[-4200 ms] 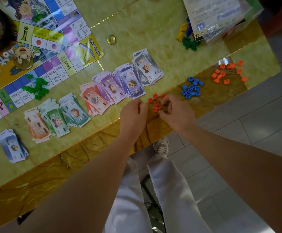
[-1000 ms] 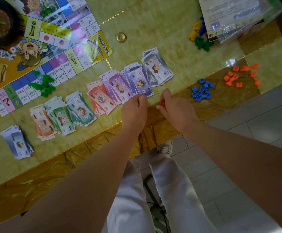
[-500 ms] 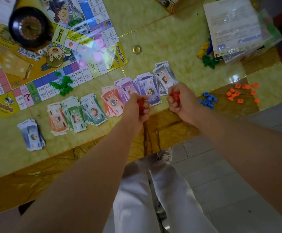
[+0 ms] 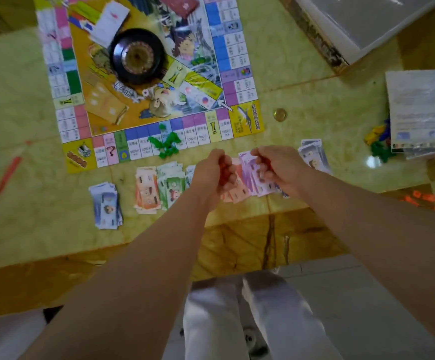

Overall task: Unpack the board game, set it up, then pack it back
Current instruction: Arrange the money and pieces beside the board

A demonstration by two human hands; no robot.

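The game board [image 4: 143, 81] lies open on the table with a black roulette wheel [image 4: 136, 56] on it and green pieces [image 4: 166, 144] on its near edge. Stacks of play money [image 4: 159, 187] lie in a row in front of the board. My left hand [image 4: 215, 175] is curled round several small red pieces [image 4: 223, 171] above the money. To its right, my right hand [image 4: 276, 165] also grips red pieces that peek between its fingers. Both hands hover just above the bills.
Orange pieces [image 4: 428, 198] lie at the right table edge. Green and yellow pieces [image 4: 378, 141] sit beside a clear plastic bag with papers [image 4: 421, 110]. A gold coin [image 4: 279, 114] lies right of the board, a blue money stack [image 4: 106, 205] at the left.
Both hands gathered the red pieces off the table's front edge, lifted them and moved forward over the money row. The view swung toward the board.
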